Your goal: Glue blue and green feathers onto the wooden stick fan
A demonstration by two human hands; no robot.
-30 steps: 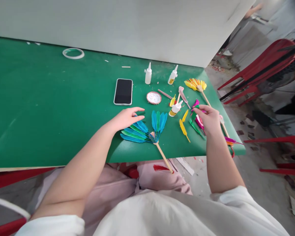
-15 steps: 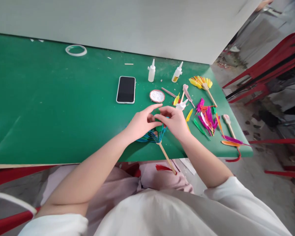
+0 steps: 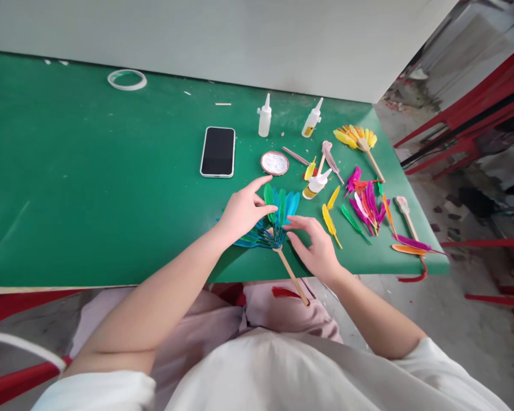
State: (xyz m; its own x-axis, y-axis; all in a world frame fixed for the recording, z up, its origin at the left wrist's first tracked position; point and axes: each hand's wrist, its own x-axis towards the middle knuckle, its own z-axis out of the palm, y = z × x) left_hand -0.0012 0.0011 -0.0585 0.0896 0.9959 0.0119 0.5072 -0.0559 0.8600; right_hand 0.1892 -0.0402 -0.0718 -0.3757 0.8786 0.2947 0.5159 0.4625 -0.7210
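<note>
A feather fan (image 3: 282,216) in blue and green lies at the table's front edge. Its wooden handle (image 3: 292,273) sticks out over the edge above my lap, with a red tassel by its end. At the fan's left side is my left hand (image 3: 244,210), thumb and index finger apart, the thumb tip over a green feather (image 3: 268,197). Part of the fan is hidden behind that hand. My right hand (image 3: 314,245) is open at the fan's right side, fingertips at the blue feathers; whether they touch cannot be made out.
Behind the fan are a phone (image 3: 218,152), a white-filled dish (image 3: 274,163) and several glue bottles (image 3: 264,117). Loose coloured feathers (image 3: 368,208) lie to the right, near a yellow feather fan (image 3: 354,137). A tape roll (image 3: 127,80) sits at the back left.
My hands, earlier together over the fan's top, have parted. The right hand has moved down and opened. The upright green and blue feathers now show between them.
</note>
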